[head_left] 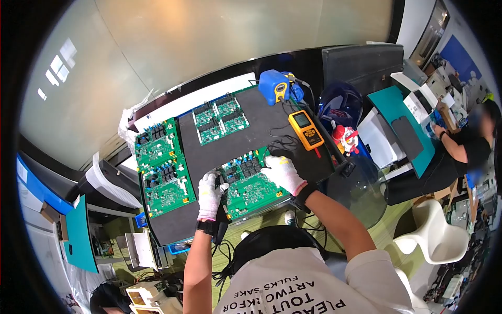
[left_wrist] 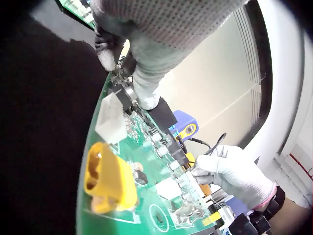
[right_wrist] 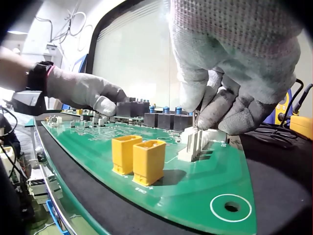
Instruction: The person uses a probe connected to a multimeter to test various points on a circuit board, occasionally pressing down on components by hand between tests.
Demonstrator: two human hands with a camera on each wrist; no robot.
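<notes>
A green circuit board (head_left: 254, 197) lies at the near edge of the dark mat. My gloved left hand (head_left: 210, 197) grips its left edge, thumb and fingers around black parts there; the left wrist view shows the hand (left_wrist: 161, 41) close up. At the board's right end, my gloved right hand (head_left: 284, 174) has its fingers curled, and the fingertips pinch a white connector (right_wrist: 191, 144) standing on the board. What lies between those fingertips is partly hidden. Two yellow connectors (right_wrist: 148, 161) stand nearer the right wrist camera, untouched.
Two green boards (head_left: 168, 188) (head_left: 157, 142) lie at the left, and a group of smaller boards (head_left: 220, 119) at the back. A yellow meter (head_left: 306, 130) with black cables and a blue device (head_left: 274, 87) are at the right. Someone (head_left: 460, 152) sits at another table.
</notes>
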